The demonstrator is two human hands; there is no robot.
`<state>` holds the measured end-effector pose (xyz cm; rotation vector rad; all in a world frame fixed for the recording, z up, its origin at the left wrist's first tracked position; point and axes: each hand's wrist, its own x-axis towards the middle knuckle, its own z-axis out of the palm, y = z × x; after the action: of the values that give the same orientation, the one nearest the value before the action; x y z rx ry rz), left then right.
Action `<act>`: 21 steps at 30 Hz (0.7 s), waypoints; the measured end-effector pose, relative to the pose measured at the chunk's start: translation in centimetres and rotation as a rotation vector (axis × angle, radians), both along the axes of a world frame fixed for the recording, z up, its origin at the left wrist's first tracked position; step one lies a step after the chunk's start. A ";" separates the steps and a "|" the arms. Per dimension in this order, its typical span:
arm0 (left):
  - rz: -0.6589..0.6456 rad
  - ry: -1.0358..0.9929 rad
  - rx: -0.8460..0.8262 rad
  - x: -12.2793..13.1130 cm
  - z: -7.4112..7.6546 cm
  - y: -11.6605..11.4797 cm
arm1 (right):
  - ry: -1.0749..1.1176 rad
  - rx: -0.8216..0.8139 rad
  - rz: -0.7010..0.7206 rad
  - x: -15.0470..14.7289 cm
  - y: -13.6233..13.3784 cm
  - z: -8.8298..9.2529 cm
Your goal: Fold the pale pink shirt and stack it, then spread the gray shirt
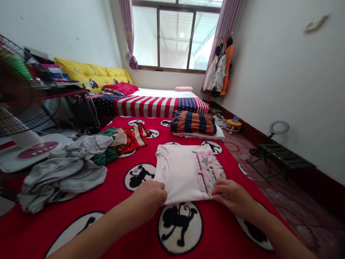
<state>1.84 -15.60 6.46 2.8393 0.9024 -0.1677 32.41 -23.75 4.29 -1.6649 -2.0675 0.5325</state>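
Fingers (219, 189) pinching, two hands (151, 198) (232, 196), one shirt (180, 172)

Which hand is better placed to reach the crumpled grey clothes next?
Probably the left hand: it is nearer the grey clothes; the right hand is farther off. Both hold the pale shirt.

Pretty plain room tbh: white walls (291, 79), big window (176, 39) top center pouring in daylight, purple curtains (126, 25) either side. There's a bed (164, 93) under it with a stars-and-stripes cover (148, 106), a fan (40, 151) at the left edge, and a dark green stool (285, 155) on reddish patterned floor (304, 207), lower right.
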 end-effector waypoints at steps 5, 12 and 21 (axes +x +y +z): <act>0.039 -0.288 0.037 6.0 2.2 2.1 | 0.067 0.130 -0.109 -1.4 3.6 1.5; 0.365 -0.413 0.135 12.7 -4.6 8.0 | -0.151 0.254 -0.191 -2.1 13.0 -1.1; 0.516 -0.375 0.113 11.2 -6.5 8.6 | -0.453 -0.049 -0.556 -0.4 13.9 -4.1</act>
<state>13.01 -7.00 -0.04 2.4876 1.5300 0.4706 32.02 -9.80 0.16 -2.4389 -1.7343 0.0185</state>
